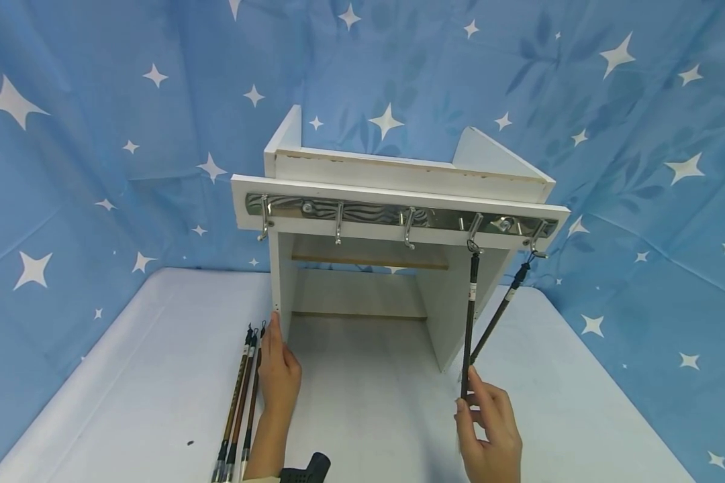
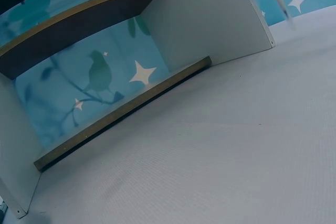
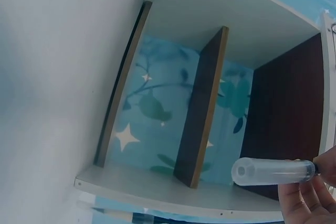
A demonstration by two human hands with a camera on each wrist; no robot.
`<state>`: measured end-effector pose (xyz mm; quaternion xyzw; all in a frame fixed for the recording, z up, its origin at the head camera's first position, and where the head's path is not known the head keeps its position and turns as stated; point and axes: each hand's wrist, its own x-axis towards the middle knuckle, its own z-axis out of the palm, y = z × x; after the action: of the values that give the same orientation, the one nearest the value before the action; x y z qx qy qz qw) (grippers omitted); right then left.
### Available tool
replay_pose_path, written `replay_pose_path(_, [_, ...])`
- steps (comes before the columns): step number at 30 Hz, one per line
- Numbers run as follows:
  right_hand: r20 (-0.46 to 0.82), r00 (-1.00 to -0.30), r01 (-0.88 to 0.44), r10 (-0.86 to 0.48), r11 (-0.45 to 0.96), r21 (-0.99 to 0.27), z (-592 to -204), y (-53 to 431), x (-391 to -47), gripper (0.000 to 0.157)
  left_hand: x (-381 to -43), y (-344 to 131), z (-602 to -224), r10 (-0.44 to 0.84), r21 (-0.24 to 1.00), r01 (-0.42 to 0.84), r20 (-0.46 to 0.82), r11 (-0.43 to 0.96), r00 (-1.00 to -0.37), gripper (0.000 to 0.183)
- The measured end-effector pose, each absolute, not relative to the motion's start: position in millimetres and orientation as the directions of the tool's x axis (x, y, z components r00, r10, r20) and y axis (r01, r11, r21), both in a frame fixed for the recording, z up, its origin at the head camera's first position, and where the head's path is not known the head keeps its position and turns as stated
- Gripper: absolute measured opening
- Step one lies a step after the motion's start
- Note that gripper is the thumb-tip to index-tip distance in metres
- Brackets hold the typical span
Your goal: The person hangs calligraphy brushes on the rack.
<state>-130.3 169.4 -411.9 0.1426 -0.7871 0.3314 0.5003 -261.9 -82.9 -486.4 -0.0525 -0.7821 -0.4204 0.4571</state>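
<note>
A white shelf unit (image 1: 411, 182) stands on the table, with a metal hook rail (image 1: 368, 213) along its upper front. From the fourth hook hangs a dark calligraphy brush (image 1: 473, 275) by its cord loop. My right hand (image 1: 489, 426) pinches this brush near its lower end; in the right wrist view a translucent cap (image 3: 273, 171) covers its tip. Another calligraphy brush (image 1: 503, 310) hangs slanted from the rightmost hook, its lower end partly behind my hand. My left hand (image 1: 280, 376) rests with straight fingers against the front edge of the left side panel (image 1: 282, 282).
Three more brushes (image 1: 239, 396) lie side by side on the white table (image 1: 157, 376), left of my left hand. Inside the unit are dark-edged boards (image 3: 202, 108). A blue star-patterned cloth (image 1: 127, 134) hangs behind. A small dark speck (image 1: 190, 443) lies at the left.
</note>
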Motion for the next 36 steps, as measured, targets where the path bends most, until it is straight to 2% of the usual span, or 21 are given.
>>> replay_pose_path(5, [0.881, -0.461, -0.551, 0.103, 0.745, -0.376, -412.2, 168.5, -130.6, 0.035, -261.2, -82.9, -486.5, -0.302, 0.618, 0.456, 0.748, 0.640, -0.590, 0.075])
replay_pose_path(11, [0.874, -0.474, -0.532, 0.107, 0.757, -0.381, -412.7, 166.3, -130.1, 0.057, -260.6, -83.3, -486.6, -0.296, 0.618, 0.460, 0.748, 0.638, -0.594, 0.075])
replay_pose_path(21, [0.871, -0.482, -0.533, 0.098, 0.756, -0.380, -415.5, 166.8, -131.5, 0.057, -262.1, -83.7, -487.8, -0.294, 0.616, 0.461, 0.749, 0.639, -0.593, 0.075])
replay_pose_path(28, [0.820, -0.556, -0.472, 0.136, 0.760, -0.447, -415.4, 165.5, -128.6, 0.061, -260.3, -83.2, -486.6, -0.292, 0.626, 0.462, 0.741, 0.629, -0.605, 0.073])
replay_pose_path(36, [0.790, -0.600, -0.450, 0.123, 0.765, -0.461, -419.3, 168.6, -132.7, 0.061, -260.1, -83.3, -486.0, -0.290, 0.620, 0.453, 0.741, 0.641, -0.605, 0.076])
